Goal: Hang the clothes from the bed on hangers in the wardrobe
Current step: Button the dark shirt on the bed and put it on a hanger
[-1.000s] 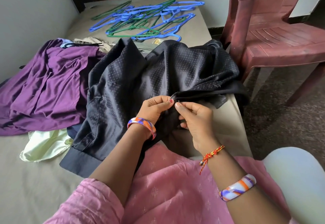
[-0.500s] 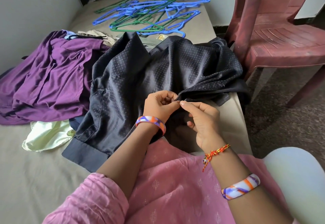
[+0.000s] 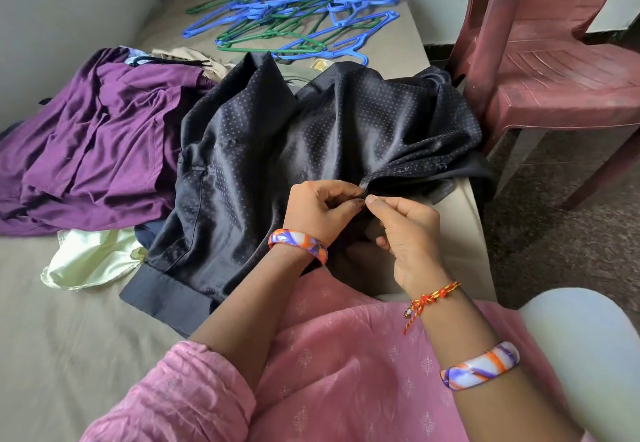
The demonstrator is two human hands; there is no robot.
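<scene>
Black dotted shirt (image 3: pixel 311 136) on bed (image 3: pixel 52 337), edge pinched between left grip (image 3: pixel 320 207), right grip (image 3: pixel 403 230)

The bed (image 3: pixel 69 337) carries a dark dotted shirt (image 3: pixel 277 150) under the hands (image 3: pixel 363 213), purple clothes (image 3: pixel 104 143) to their left, and blue and green hangers (image 3: pixel 294 18) beyond them.

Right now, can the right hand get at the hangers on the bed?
Probably not yet. The right hand pinches the dark shirt together with the left hand, and the hangers lie at the far end, beyond the shirt. Nothing blocks the way, but it looks like a long lean.
</scene>
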